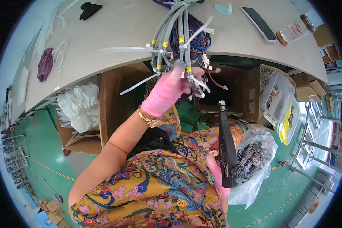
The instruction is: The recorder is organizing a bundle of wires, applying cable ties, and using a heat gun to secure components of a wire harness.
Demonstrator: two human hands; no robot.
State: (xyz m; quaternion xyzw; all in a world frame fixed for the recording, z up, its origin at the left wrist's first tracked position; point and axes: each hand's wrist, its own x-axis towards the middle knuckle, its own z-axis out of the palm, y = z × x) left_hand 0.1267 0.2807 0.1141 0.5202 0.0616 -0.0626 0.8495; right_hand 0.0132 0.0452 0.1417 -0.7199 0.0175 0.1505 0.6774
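Observation:
My left hand (pixel 166 90), in a pink fingerless glove, is closed around the hanging ends of several grey cables (pixel 188 57) with yellow labels, just off the table's front edge. Connectors poke out below its fingers. Long white zip ties (pixel 138 84) stick out from the bundle, their tails loose. Behind the grey cables lies a coil of blue and dark thin wires (pixel 202 38). My right hand (pixel 215 167), also in a pink glove, is lower by my lap. It grips a black cable tie gun (pixel 226 148) with a metal nose; the tool hides part of the fingers.
On the grey table (pixel 114 30) lie a phone (pixel 259 23), a glass jar (pixel 295 30) and a purple cloth (pixel 45 65). Below stand a carton with white plastic bags (pixel 79 104), a clear plastic bin (pixel 279 97) and a bag of cables (pixel 254 159).

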